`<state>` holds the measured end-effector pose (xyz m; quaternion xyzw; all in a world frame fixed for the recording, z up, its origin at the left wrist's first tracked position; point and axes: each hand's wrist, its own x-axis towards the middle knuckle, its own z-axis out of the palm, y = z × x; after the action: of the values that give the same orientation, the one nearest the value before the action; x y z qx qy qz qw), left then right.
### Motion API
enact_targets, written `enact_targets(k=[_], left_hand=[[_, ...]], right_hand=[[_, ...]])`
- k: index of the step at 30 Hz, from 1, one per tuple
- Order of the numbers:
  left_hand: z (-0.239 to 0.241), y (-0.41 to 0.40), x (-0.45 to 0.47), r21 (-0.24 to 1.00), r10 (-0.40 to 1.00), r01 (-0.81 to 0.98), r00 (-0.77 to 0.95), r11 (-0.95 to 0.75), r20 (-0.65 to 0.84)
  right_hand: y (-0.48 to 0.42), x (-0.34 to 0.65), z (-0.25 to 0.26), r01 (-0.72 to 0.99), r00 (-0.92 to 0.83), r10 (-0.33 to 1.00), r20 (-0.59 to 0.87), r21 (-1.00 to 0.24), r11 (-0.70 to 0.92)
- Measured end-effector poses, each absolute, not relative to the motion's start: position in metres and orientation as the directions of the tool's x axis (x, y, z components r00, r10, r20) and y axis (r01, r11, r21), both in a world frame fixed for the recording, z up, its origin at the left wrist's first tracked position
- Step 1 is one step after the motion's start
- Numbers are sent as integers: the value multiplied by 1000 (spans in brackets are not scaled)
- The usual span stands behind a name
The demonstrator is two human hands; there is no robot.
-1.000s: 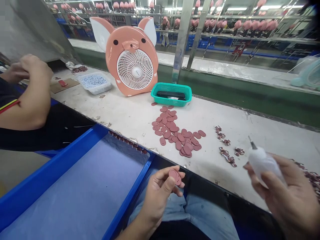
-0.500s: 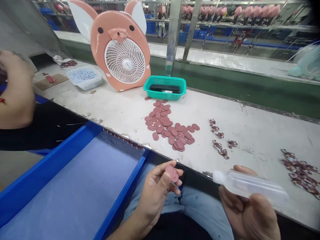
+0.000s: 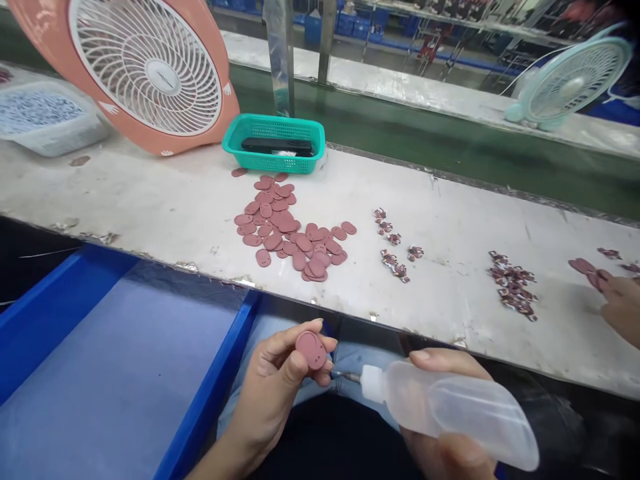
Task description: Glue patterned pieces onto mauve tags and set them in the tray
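Pinched between the thumb and fingers of my left hand (image 3: pixel 273 390) is a reddish-brown oval disc (image 3: pixel 311 350) with small holes near one end. My right hand (image 3: pixel 450 427) is wrapped round a translucent squeeze bottle (image 3: pixel 450 407) with a white cap and a thin metal tip. The bottle lies nearly level, its tip pointing left at the disc's lower edge; whether they touch I cannot tell. Beyond my hands, a loose pile of similar oval discs (image 3: pixel 283 223) is spread on the white bench (image 3: pixel 440 200). Small brown-and-white figure-shaped pieces (image 3: pixel 395 263) lie right of it.
A green basket (image 3: pixel 235 150) with a black object stands behind the discs, beside a pink fan (image 3: pixel 150 73). At left are a white tub (image 3: pixel 60 137) and a blue bin (image 3: pixel 200 413). More figure pieces (image 3: pixel 513 283) lie right, near another person's hand (image 3: pixel 623 303) touching discs.
The view has swung right and closer. My right hand has brought the bottle's tip toward the disc in my left hand. Another person's hand has come into view at right.
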<state>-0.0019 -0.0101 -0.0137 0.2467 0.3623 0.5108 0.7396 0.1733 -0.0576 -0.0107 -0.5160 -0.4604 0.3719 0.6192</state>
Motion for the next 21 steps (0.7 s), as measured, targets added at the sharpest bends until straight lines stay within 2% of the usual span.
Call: enact_targets(k=[3, 10, 17, 21], left_hand=[[-15, -10, -2, 755, 939, -559, 218, 344, -266], [-16, -11, -5, 785, 945, -529, 225, 322, -236], [-17, -11, -5, 781, 945, -533, 204, 326, -256], [-19, -10, -6, 787, 947, -527, 206, 321, -248]], right_hand=[[-48, 163, 6, 6, 333, 901, 280, -956, 294], [-48, 160, 3, -68, 282, 931, 231, -963, 260], [-49, 157, 9, 35, 352, 919, 176, -984, 175], [-50, 161, 4, 17, 320, 934, 159, -987, 163]])
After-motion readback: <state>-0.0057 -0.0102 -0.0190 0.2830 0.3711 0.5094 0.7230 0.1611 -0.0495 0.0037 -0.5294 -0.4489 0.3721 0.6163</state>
